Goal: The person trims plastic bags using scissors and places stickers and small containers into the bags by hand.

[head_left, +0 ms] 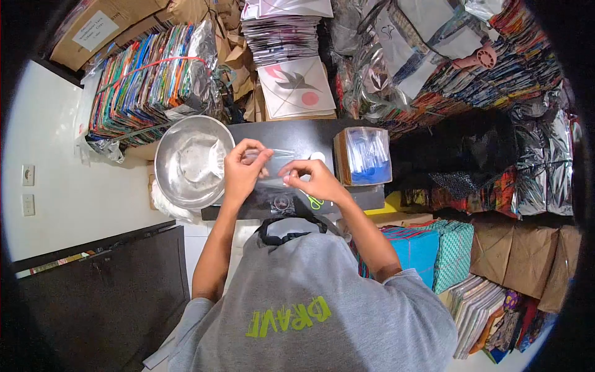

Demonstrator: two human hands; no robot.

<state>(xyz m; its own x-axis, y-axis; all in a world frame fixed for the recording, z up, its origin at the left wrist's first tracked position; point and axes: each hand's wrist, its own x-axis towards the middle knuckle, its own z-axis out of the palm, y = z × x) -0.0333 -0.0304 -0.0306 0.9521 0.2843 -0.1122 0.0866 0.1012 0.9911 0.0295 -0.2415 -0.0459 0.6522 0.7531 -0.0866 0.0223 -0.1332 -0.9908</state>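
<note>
Over the dark tabletop (310, 133), my left hand (246, 166) has its thumb and fingers closed on a clear plastic piece (282, 152), which looks like a thin bag or film. My right hand (315, 178) is pinched beside it, thumb and forefinger together. Whatever sits in that pinch is too small to make out. Just under my right hand lie green-handled scissors (315, 202), partly hidden by it. Left of my left hand stands a large metal bowl (173, 186) with clear plastic inside.
An open cardboard box (343, 162) holding blue items in clear plastic stands to the right. Stacked printed envelopes (297, 93) rise behind the table. Bundled colourful packets (145, 80) are at back left. Teal woven bags (412, 251) sit at lower right.
</note>
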